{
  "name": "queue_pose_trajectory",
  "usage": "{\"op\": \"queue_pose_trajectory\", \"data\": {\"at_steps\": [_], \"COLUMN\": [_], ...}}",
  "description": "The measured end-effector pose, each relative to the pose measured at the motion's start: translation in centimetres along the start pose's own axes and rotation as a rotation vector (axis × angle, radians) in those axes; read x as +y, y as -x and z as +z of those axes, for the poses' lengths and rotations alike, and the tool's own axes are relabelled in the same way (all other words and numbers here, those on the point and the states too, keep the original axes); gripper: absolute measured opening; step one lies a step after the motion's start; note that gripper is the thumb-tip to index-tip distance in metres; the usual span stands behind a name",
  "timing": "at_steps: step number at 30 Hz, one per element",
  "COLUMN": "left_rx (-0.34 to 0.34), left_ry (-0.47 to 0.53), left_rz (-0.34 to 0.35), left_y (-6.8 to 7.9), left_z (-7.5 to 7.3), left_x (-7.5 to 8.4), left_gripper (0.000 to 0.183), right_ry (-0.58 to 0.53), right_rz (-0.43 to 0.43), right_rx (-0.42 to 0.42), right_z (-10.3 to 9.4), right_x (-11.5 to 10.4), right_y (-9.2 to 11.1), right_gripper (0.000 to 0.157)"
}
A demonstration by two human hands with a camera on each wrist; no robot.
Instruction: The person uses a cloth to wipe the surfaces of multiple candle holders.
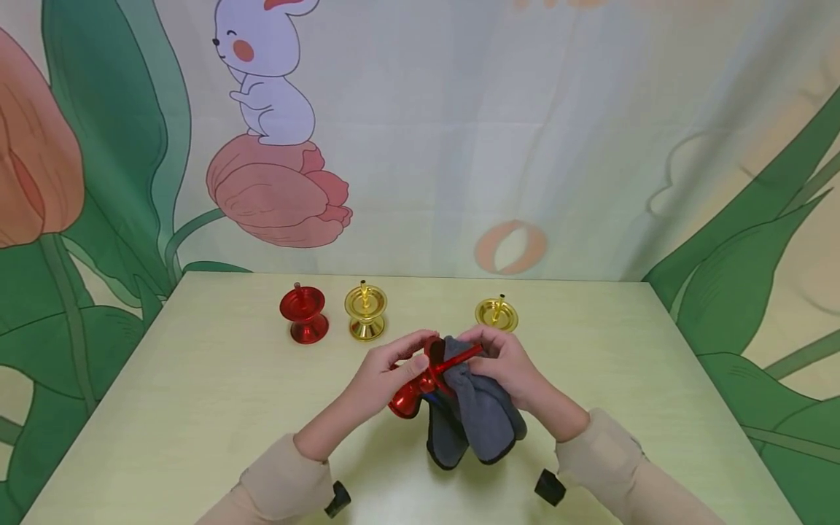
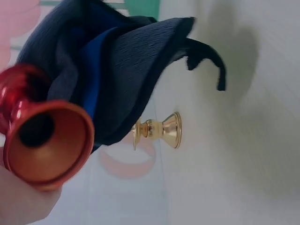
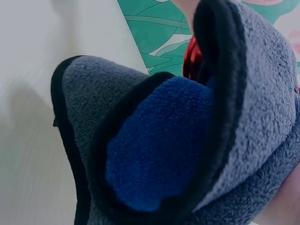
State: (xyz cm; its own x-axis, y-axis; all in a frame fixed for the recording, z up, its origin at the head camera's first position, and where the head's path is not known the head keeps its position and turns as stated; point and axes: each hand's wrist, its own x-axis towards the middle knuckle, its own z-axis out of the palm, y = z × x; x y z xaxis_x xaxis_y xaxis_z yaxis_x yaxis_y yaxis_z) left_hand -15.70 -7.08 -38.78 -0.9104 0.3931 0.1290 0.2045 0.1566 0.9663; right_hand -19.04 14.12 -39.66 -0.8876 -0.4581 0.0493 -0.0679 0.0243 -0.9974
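Left hand (image 1: 392,375) has its fingers curled round a shiny red metallic goblet-shaped holder (image 1: 405,403), tipped over above the desk (image 1: 197,423). Right hand (image 1: 504,364) is pinching a bunched grey-and-blue, black-edged cloth (image 1: 485,415) up against it. Further back there's a similar upright red holder (image 1: 303,313), a shiny gold holder (image 1: 366,313) just beside it, and another gold one (image 1: 496,315) well off to the right.

Table (image 1: 216,394): pale yellow-green, smooth, with straight far edge.
Red holder (image 1: 305,313): standing upright near that edge, left of centre.
Left gold holder (image 1: 365,312): upright, just beside the red one, not touching.
Right gold holder (image 1: 496,317): upright, well apart from both, near the same edge.
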Motion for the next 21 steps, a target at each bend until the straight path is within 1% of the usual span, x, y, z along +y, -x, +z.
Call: {"op": "queue_pose_trajectory", "data": {"at_steps": [2,3,4,5,6,7,9,11,13,15,16,17,18,19,21], "left_rx": [-0.048,-0.058,-0.049,-0.022,0.022,0.076,0.192,0.296,0.362,0.39,0.39,0.379,0.356,0.333,0.294], "left_ry": [0.063,0.08,0.084,0.076,0.061,0.043,-0.017,-0.103,-0.235,-0.395,-0.476,-0.55,-0.605,-0.65,-0.702], "left_rz": [-0.035,-0.046,-0.048,-0.044,-0.033,-0.01,0.059,0.167,0.281,0.368,0.395,0.41,0.406,0.399,0.365], "left_y": [-0.3,-0.3,-0.3,-0.3,-0.3,-0.2,-0.1,0.1,0.2,0.4,0.5,0.6,0.7,0.7,0.8], "left_z": [-0.3,-0.4,-0.4,-0.3,-0.2,0.0,0.4,1.0,1.4,1.7,1.8,1.9,2.0,2.0,2.1], "left_x": [-1.0,-1.0,-1.1,-1.2,-1.2,-1.3,-1.4,-1.5,-1.6,-1.7,-1.7,-1.7,-1.6,-1.6,-1.4], "left_gripper": [0.045,0.045,0.044,0.042,0.04,0.038,0.033,0.029,0.026,0.03,0.035,0.044,0.054,0.063,0.079], "right_ry": [-0.002,-0.006,-0.009,-0.009,-0.01,-0.006,-0.002,0.008,0.014,0.004,-0.003,-0.01,-0.019,-0.025,-0.029], "right_rz": [-0.015,-0.021,-0.022,-0.019,-0.013,-0.004,0.021,0.046,0.068,0.086,0.097,0.106,0.113,0.118,0.125], "right_rx": [-0.036,-0.049,-0.057,-0.057,-0.052,-0.042,-0.013,0.017,0.038,0.053,0.063,0.069,0.076,0.082,0.094], "right_z": [0.0,0.0,0.1,0.1,0.1,0.1,0.2,0.3,0.3,0.4,0.4,0.4,0.4,0.5,0.6], "right_x": [0.1,0.1,0.2,0.3,0.3,0.4,0.5,0.7,0.8,0.9,0.9,0.8,0.8,0.8,0.7], "right_y": [0.1,0.1,0.1,0.0,0.0,0.0,-0.1,-0.2,-0.3,-0.3,-0.3,-0.3,-0.3,-0.2,-0.2], "right_gripper": [0.036,0.038,0.038,0.039,0.039,0.039,0.037,0.034,0.033,0.032,0.031,0.031,0.03,0.029,0.027]}}
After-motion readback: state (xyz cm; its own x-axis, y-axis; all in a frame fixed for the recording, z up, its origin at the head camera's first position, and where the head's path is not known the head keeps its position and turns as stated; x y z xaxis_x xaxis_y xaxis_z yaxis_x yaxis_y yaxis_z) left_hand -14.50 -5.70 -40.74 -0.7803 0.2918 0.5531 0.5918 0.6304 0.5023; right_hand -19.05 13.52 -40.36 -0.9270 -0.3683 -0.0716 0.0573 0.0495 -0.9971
